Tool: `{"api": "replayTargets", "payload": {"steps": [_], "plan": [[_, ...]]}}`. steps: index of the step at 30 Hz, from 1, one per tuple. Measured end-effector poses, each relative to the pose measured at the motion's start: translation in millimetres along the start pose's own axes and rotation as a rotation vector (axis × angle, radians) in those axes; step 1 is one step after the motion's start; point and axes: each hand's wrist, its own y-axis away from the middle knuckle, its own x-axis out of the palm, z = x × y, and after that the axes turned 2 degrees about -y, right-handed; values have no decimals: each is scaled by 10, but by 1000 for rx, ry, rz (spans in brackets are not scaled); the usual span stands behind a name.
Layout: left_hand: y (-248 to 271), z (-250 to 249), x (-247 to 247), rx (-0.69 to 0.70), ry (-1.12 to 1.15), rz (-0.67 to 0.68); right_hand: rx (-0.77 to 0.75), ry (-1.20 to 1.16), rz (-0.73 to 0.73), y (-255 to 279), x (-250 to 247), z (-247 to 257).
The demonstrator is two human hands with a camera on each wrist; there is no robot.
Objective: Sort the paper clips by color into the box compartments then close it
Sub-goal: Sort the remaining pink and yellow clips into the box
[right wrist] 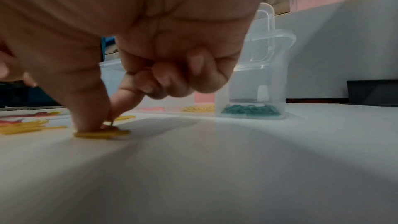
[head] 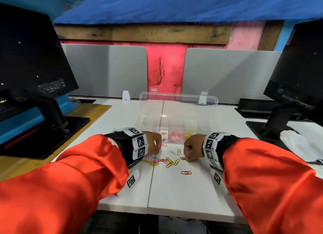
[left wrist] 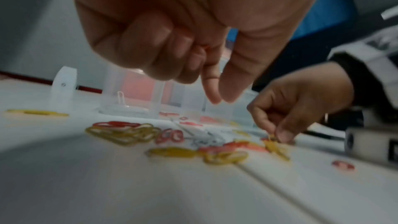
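While both hands work over the white counter (head: pixel 174 190), the only markings visible are black-and-white square code tags on the two wristbands (head: pixel 139 143); no brand name or readable text can be made out on either of the two dark monitors (head: pixel 31 59).

The clear box (head: pixel 174 127) stands open at the far side of the loose clips, its lid raised upright behind it. In the head view one compartment holds pink clips (head: pixel 174 137), the next holds yellow clips (head: pixel 188 135). The right wrist view shows a further compartment of teal clips (right wrist: pixel 251 109). The compartment count is unclear because the walls are transparent and partly hidden by the hands.

The loose paper clips (head: pixel 166 161) lie scattered on the counter between the hands: yellow, red, pink and white, overlapping, so no exact count is possible. One red clip (head: pixel 186 172) lies apart, nearer the person.

The right hand (head: pixel 191 150) is grasping a yellow clip (right wrist: pixel 101 133) between thumb and forefinger; that clip lies on the counter. The left hand (head: pixel 153 144) has its fingers curled, thumb and forefinger extended downward above the clips; whether its grip holds anything cannot be determined.
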Motion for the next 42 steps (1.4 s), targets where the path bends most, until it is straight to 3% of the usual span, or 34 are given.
{"api": "replayTargets", "payload": {"steps": [7,12,20,26,28,32,37,39,42], "plan": [[-88,-122,27,69,-199,152,-27,-82,17,45,-15,0],[-152,-76,33,67,-157,193,-22,-4,122,70,13,43],[-242,-49,47,22,-84,296,-7,18,13,5,-30,122],[-185,-73,73,35,-165,143,62,-11,125,-132,-37,99],[-141,-44,8,21,-63,114,84,-27,141,-122,-16,105],[-81,69,-215,-163,433,130,96,-29,80,-3,-92,127],[45,328,-439,-284,980,81,85,-566,73,91,-175,30],[82,432,-470,-289,1101,34,91,-663,61,119,-152,-4],[138,509,-465,-314,1106,15,105,-730,96,168,-118,-1]]}}
